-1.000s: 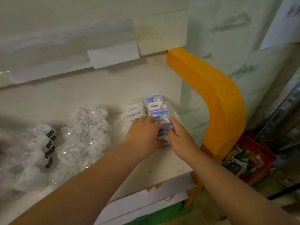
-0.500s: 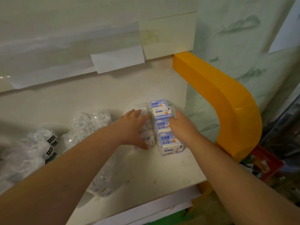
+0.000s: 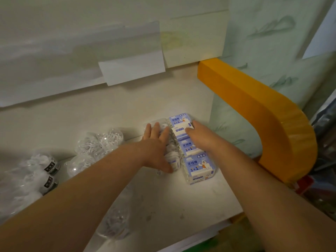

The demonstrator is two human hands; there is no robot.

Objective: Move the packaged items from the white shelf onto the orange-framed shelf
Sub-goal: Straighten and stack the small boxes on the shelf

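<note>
Both hands tidy packs into rows on the shelf [image 3: 163, 206]. The left hand [image 3: 157, 148] lies flat, fingers apart, on the clear packs [image 3: 172, 157]. The right hand [image 3: 200, 137] braces the blue boxes [image 3: 197, 165], fingers loosely curled, squaring them by the orange frame [image 3: 263, 113].

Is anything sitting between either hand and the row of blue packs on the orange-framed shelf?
Nothing visible. The right hand already rests on the row of blue packs, and the left hand lies flat on the clear packets just beside them. No grip is closed on a pack.
</note>
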